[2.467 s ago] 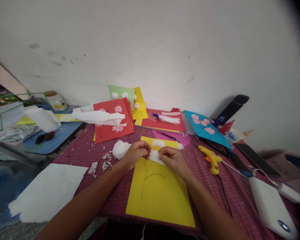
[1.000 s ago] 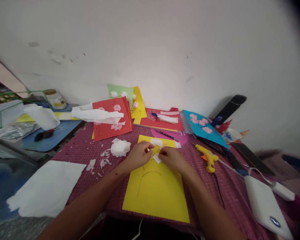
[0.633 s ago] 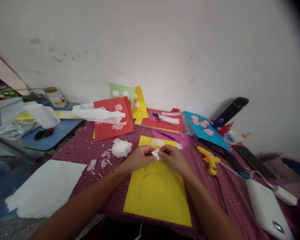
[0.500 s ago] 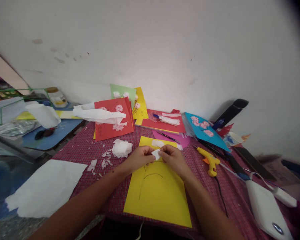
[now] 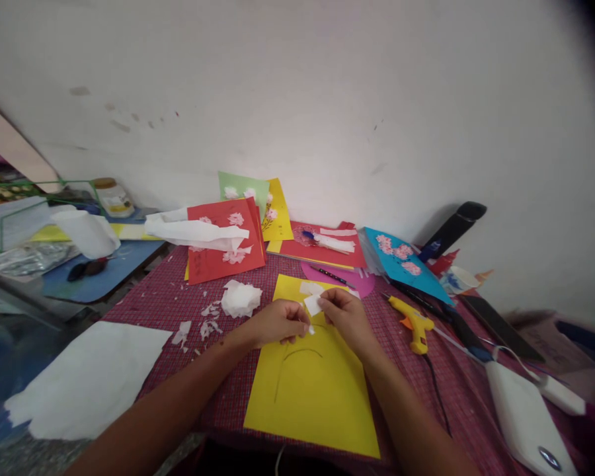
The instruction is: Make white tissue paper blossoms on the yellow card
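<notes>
Both hands hover over the far half of a yellow card sheet [image 5: 311, 390] that bears dark pencilled curves. My right hand [image 5: 344, 316] pinches a small white tissue scrap [image 5: 312, 305] between thumb and fingers. My left hand [image 5: 279, 322] is curled shut just left of it, with a tiny white bit at its fingertips. Another white tissue piece [image 5: 310, 288] lies on the card beyond the hands. A crumpled tissue wad [image 5: 240, 299] and torn scraps [image 5: 209, 320] lie to the left on the red checked tablecloth [image 5: 178, 297].
A yellow glue gun [image 5: 414, 322] with its cord lies to the right, beside a white device [image 5: 528, 419]. Red cards [image 5: 223, 248], a blue card [image 5: 401, 258] with pink flowers and a pen [image 5: 331, 275] lie at the back. A white sheet [image 5: 86, 377] hangs off the left edge.
The tissue piece between my hands has shrunk to a small scrap. My hands have parted slightly: the right keeps the scrap, the left has dropped a little lower.
</notes>
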{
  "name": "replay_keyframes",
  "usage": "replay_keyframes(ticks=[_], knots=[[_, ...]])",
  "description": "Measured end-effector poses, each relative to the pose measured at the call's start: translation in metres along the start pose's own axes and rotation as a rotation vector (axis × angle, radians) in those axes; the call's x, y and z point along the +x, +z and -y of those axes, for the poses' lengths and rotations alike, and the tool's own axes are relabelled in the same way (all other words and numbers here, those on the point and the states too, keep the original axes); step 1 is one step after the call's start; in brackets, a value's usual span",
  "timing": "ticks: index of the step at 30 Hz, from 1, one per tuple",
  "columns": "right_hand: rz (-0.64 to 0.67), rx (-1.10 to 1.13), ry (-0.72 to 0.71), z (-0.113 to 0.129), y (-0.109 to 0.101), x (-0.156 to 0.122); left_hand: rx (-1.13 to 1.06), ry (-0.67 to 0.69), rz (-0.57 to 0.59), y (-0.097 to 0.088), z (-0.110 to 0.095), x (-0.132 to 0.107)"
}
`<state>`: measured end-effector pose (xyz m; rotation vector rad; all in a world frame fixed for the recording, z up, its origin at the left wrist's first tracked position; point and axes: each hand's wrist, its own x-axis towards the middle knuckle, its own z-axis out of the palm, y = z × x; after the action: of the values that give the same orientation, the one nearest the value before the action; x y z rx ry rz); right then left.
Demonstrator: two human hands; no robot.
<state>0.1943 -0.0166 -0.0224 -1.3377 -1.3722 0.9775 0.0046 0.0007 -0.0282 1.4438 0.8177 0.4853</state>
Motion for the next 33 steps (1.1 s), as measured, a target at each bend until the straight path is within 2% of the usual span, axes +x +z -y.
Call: replay_keyframes(ticks=[2,4,10,14,19,23,26,33], knots=[[-0.009,0.022,-0.004,0.000,0.000,0.000,0.028,-0.028,0.052,0.000,-0.002,-0.002],[-0.004,0.041,-0.010,0.001,0.000,-0.001,0.030,-0.036,0.039,0.000,-0.004,-0.004],[0.069,0.061,-0.038,0.003,0.007,-0.006,-0.069,0.088,-0.146,0.001,-0.009,-0.002],[0.103,0.074,-0.018,0.004,0.009,-0.008,-0.081,0.070,-0.227,0.000,-0.006,0.002],[0.043,0.148,-0.010,0.010,0.004,-0.007,-0.089,0.067,-0.189,-0.001,-0.003,0.003],[0.164,0.228,-0.001,0.014,0.003,-0.009,-0.073,0.088,-0.161,-0.001,-0.004,0.001],[0.217,0.147,0.022,0.012,0.006,-0.010,-0.039,0.084,-0.150,-0.001,-0.005,0.000],[0.115,0.034,0.045,0.009,0.007,-0.008,-0.079,0.084,-0.170,-0.001,-0.002,0.003]])
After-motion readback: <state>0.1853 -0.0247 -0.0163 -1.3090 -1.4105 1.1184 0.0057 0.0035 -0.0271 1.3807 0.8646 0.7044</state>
